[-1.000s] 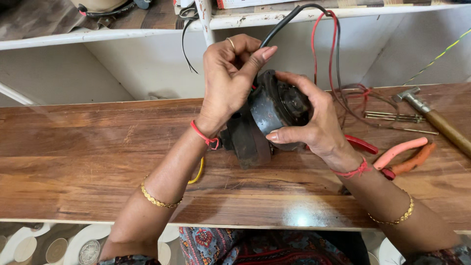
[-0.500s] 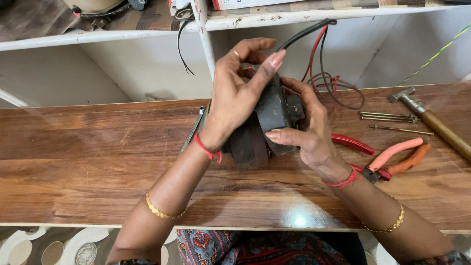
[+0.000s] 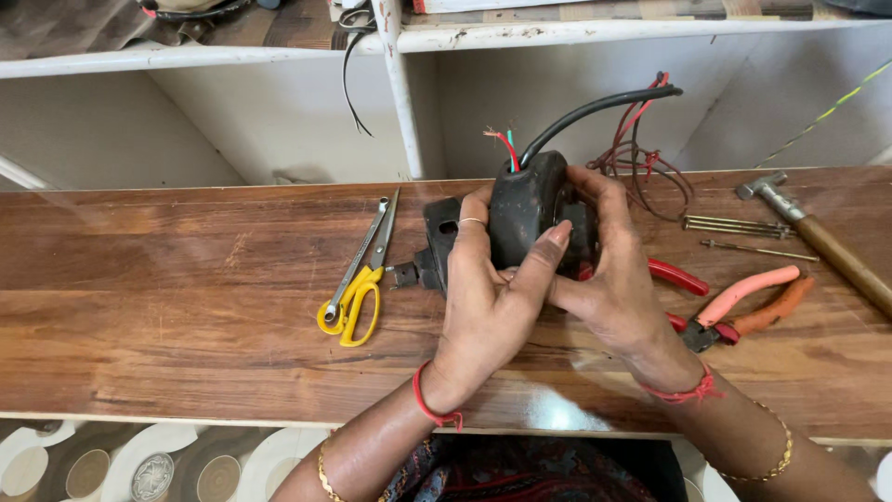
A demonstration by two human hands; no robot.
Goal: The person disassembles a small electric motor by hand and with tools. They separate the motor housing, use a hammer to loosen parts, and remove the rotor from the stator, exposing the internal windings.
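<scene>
Nearest the front edge of the wooden worktop (image 3: 167, 307), two forearms with red threads and gold bangles came up from below. The left hand (image 3: 488, 302) was wrapped around the near side of a black motor housing (image 3: 525, 209), its fingers (image 3: 548, 256) grasping the casing, one of them wearing a ring. The right hand (image 3: 613, 279) cupped the same housing from the other side, fingers curled over its top and clenched on it. The housing was held upright just above the middle of the worktop, with a flat black bracket part (image 3: 437, 242) touching it on the left. From its top rose a thick black cable (image 3: 595, 107) and short red and green wire ends (image 3: 506, 144).

Left of the hands lay yellow-handled scissors (image 3: 358, 279), blades pointing toward the back edge. To the right lay red and orange-handled pliers (image 3: 743, 302), partly hidden by the right wrist. Farther back toward the right corner were long metal screws (image 3: 739, 226), a hammer (image 3: 818, 237) and a tangle of thin red wire (image 3: 650, 172). Beyond the back edge stood white shelving (image 3: 400, 102).
</scene>
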